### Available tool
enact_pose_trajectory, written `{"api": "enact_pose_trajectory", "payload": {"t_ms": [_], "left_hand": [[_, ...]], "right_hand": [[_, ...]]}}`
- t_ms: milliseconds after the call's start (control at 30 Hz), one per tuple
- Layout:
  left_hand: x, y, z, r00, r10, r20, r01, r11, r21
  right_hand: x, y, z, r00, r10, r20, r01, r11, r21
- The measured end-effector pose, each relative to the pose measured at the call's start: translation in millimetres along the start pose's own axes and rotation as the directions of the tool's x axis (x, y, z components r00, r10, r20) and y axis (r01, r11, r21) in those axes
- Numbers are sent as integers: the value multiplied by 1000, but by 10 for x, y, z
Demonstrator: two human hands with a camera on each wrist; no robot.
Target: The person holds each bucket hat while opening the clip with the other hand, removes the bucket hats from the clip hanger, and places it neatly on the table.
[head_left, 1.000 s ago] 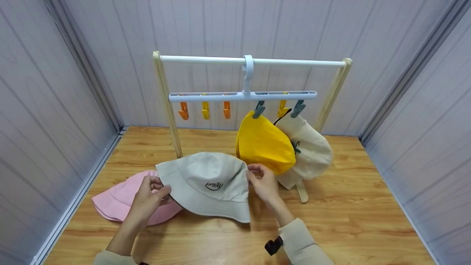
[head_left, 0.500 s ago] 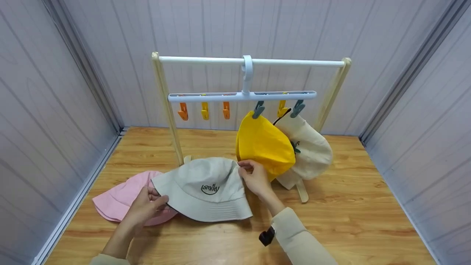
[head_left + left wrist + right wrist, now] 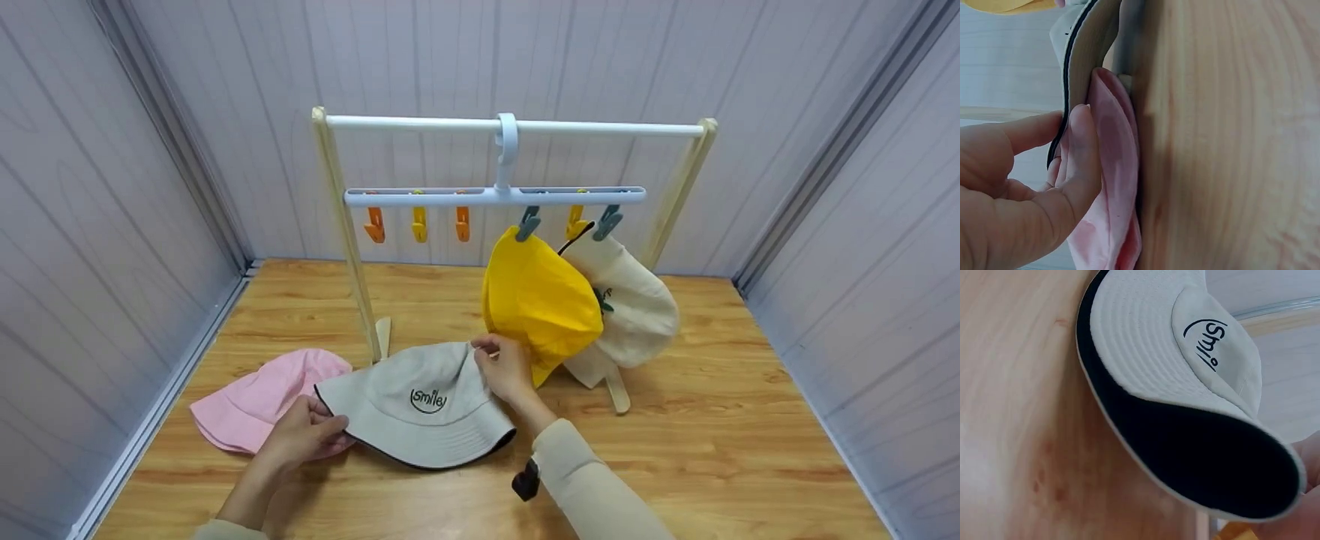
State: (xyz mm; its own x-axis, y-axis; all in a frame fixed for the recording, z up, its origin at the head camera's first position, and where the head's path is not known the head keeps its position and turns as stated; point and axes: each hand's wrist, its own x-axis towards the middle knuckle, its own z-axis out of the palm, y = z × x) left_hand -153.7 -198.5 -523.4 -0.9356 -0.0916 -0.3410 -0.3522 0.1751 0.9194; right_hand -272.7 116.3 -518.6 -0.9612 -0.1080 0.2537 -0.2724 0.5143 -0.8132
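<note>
A light grey bucket hat (image 3: 409, 401) with black "smile" lettering and a dark lining hangs between both hands, low over the tabletop. My left hand (image 3: 300, 431) pinches its brim at the left edge; the left wrist view shows thumb and fingers on the dark-trimmed brim (image 3: 1086, 62). At the upper right side of the hat, my right hand (image 3: 510, 367) pinches the fabric, mostly hidden in the right wrist view behind the brim's dark underside (image 3: 1207, 461). A pink bucket hat (image 3: 255, 401) lies on the table, partly behind my left hand.
Behind stands a wooden-legged rack (image 3: 347, 247) carrying a pale blue clip hanger (image 3: 427, 198). A yellow hat (image 3: 540, 292) and a cream hat (image 3: 641, 307) hang from its grey clips on the right. Orange and yellow clips (image 3: 419, 225) on the left hold nothing. Panel walls enclose the table.
The grey hat has come down and towards me, its lettering now facing up more squarely. My right hand has moved left along with it; my left hand has lowered slightly, still pinching the brim.
</note>
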Motion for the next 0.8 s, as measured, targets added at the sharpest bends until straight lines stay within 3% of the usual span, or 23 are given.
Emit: {"api": "enact_pose_trajectory", "payload": {"t_ms": [167,433,800], "left_hand": [[9,-38,10,1000,-19,1,19,1000,22],[11,-84,-17,1000,-20,19,19,999,50],[-20,-107,-8,998,-61,26,60,998,33]], "right_hand": [[-24,68,74,1000,0,16,0,1000,10],[-60,135,80,989,-14,150,7,999,51],[47,104,105,980,-14,198,2,998,61]]}}
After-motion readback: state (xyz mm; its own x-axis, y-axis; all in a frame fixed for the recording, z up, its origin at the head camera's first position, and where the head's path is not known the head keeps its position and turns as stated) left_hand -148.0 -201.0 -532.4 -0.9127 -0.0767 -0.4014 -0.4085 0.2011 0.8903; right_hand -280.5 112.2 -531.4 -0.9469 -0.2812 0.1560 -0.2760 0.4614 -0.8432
